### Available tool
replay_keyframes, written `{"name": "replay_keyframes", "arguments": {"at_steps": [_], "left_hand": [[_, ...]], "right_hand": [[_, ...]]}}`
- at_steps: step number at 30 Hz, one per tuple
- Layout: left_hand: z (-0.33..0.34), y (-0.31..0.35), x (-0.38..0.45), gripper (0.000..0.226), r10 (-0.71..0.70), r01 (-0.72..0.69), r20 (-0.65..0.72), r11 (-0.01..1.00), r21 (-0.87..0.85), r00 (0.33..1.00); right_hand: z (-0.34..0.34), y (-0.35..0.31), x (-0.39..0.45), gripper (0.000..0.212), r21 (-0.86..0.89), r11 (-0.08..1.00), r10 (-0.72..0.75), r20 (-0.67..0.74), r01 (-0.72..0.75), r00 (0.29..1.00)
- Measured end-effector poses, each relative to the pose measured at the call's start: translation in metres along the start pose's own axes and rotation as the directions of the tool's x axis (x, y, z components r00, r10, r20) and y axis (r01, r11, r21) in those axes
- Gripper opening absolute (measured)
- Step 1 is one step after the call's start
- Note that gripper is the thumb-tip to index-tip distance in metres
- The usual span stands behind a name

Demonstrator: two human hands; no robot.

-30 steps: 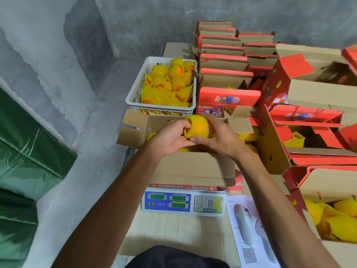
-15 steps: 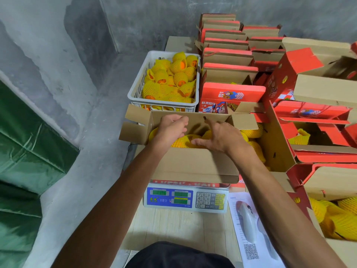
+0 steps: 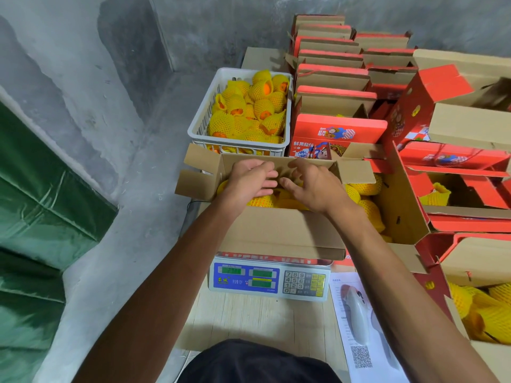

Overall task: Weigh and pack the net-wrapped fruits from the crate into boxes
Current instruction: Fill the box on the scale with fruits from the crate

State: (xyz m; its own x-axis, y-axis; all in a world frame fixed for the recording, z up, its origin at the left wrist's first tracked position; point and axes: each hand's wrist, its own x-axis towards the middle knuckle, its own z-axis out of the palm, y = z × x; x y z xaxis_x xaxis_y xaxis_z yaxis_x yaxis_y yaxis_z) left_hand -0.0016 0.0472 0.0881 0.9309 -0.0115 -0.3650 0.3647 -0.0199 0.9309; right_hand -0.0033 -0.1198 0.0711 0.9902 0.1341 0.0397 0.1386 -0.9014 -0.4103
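Both hands are hovering open over the brown cardboard box [image 3: 279, 230] sitting on the blue-faced digital scale [image 3: 269, 280] so its load reads as it fills. Left hand [image 3: 249, 181] and right hand [image 3: 312, 186] are holding nothing, fingers spread, probably settling the yellow net-wrapped fruits [image 3: 262, 200] inside; more are waiting in the white plastic crate [image 3: 204, 117] beyond the desk's far edge.

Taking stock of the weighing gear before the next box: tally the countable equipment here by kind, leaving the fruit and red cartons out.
White plastic slatted crate: 1
Blue-and-white digital scale: 1
Open brown cardboard box on the scale: 1
White handheld scanner: 1
Printed paper sheet with QR code: 1
Total: 5
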Motion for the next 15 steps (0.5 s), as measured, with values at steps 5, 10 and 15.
{"name": "replay_keyframes", "arguments": {"at_steps": [5, 10, 15], "left_hand": [[-0.005, 0.000, 0.001, 0.030, -0.023, 0.023, 0.019, 1.000, -0.008, 1.000], [-0.009, 0.004, 0.004, 0.029, -0.022, 0.025, 0.037, 0.995, -0.094, 0.999], [-0.018, 0.015, 0.016, 0.029, 0.063, -0.064, -0.012, 0.980, -0.189, 0.998]], "right_hand": [[0.001, -0.009, 0.001, 0.042, 0.032, 0.999, -0.044, -0.003, 0.044, 0.999], [-0.002, -0.019, 0.010, 0.036, 0.087, 0.991, -0.099, -0.032, 0.101, 0.995], [-0.007, -0.029, 0.026, 0.029, 0.156, 0.974, -0.145, -0.117, 0.162, 0.982]]}}
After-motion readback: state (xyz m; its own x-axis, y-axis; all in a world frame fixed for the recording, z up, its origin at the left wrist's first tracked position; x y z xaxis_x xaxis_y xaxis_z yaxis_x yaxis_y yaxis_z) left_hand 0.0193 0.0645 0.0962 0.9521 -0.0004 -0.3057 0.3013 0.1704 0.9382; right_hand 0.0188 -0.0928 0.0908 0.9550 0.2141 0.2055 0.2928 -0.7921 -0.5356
